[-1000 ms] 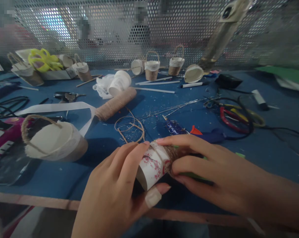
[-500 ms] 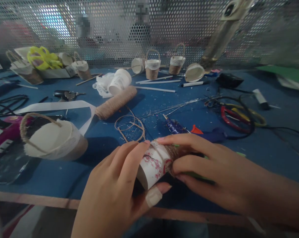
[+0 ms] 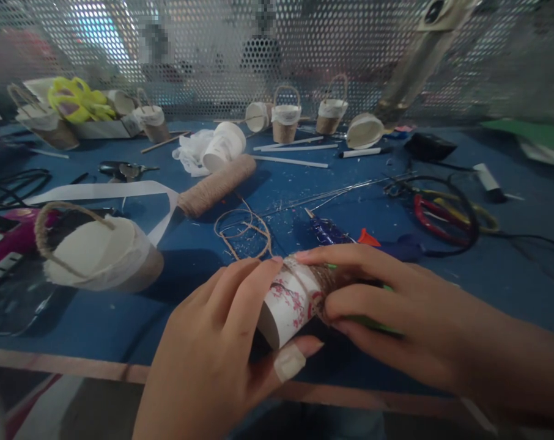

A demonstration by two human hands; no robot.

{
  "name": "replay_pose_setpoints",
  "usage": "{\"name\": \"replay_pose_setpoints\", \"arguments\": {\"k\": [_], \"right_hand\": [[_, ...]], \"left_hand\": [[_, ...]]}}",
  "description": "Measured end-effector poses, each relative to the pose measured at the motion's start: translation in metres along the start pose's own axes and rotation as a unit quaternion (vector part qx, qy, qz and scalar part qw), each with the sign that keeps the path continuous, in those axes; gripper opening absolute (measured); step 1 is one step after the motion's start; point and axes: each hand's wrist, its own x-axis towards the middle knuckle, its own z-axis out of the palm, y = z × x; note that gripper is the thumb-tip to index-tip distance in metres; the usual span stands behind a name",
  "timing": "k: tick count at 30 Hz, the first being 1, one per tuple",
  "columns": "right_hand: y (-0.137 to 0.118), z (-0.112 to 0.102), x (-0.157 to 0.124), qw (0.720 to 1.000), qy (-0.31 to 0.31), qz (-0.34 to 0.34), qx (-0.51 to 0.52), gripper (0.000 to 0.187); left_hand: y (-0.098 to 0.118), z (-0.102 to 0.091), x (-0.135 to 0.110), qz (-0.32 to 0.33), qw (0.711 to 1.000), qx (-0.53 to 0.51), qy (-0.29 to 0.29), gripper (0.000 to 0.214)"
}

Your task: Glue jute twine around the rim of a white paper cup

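Head view: blossom-printed paper cup (image 3: 288,305), twine-wrapped.

Dim, bluish light here; brightness glows through the mesh screen (image 3: 213,49) behind. Soft shadows pool on the table (image 3: 488,275). Edges bend and blur; background faces pixelated.

Craft workshop bench: blue worktable (image 3: 488,269) strewn with twine spool (image 3: 215,186), scissors (image 3: 121,171), pliers (image 3: 442,211); perforated metal screen (image 3: 304,55) behind table.
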Motion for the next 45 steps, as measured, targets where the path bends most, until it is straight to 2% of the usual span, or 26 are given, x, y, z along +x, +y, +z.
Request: {"name": "replay_pose_setpoints", "arguments": {"k": [19, 45], "right_hand": [[0.0009, 0.0018, 0.0005, 0.999, -0.014, -0.001, -0.031, 0.022], [-0.0047, -0.0016, 0.0046, 0.999, -0.011, 0.008, -0.035, 0.026]], "left_hand": [[-0.0002, 0.0030, -0.0002, 0.009, 1.000, 0.012, 0.013, 0.055], [-0.0010, -0.0004, 0.0020, 0.008, 1.000, 0.000, -0.001, 0.053]]}}
